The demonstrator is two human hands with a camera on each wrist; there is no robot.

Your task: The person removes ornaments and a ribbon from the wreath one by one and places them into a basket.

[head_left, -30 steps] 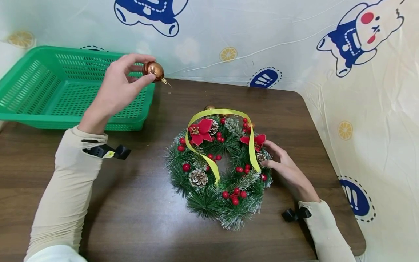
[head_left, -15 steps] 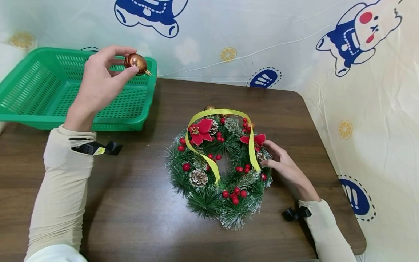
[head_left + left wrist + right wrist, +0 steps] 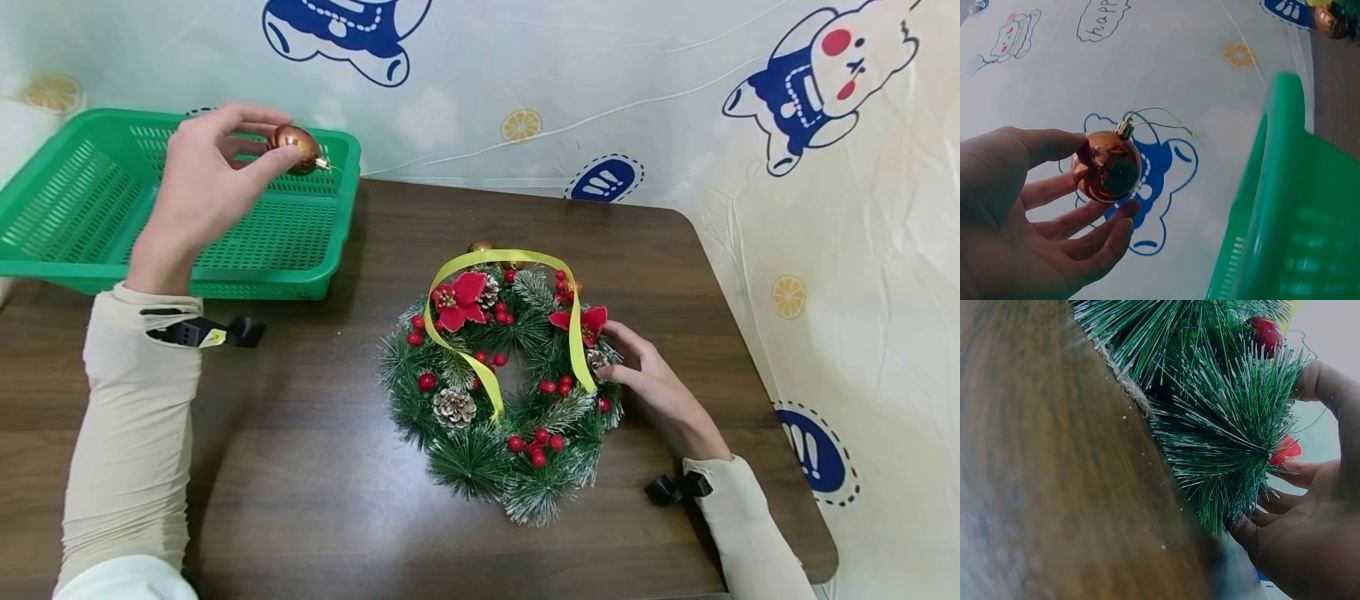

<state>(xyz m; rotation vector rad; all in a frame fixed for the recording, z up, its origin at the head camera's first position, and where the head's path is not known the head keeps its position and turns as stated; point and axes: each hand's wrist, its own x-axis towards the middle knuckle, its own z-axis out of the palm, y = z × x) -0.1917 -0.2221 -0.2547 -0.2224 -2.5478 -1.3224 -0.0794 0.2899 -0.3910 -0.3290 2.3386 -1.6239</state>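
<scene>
My left hand (image 3: 197,192) pinches a shiny copper Christmas ball (image 3: 297,150) between thumb and fingers, above the right part of the green basket (image 3: 347,200). In the left wrist view, the ball (image 3: 1107,172) has a gold cap and a thin thread loop, and the other fingers spread loosely below it. A green Christmas wreath (image 3: 468,467) with red berries, pine cones, red flowers and a yellow ribbon (image 3: 487,383) lies on the table. My right hand (image 3: 666,398) holds its right edge; in the right wrist view, thumb and fingers curl around the frosted needles (image 3: 1222,425).
Another copper ball (image 3: 480,247) shows at the wreath's far edge. The basket stands at the back left of the dark wooden table (image 3: 300,500). Behind and to the right hangs a pale printed cloth (image 3: 465,92).
My left hand has moved left with the copper ball, from the basket's right rim to above its inside. The right hand and the wreath have stayed in place.
</scene>
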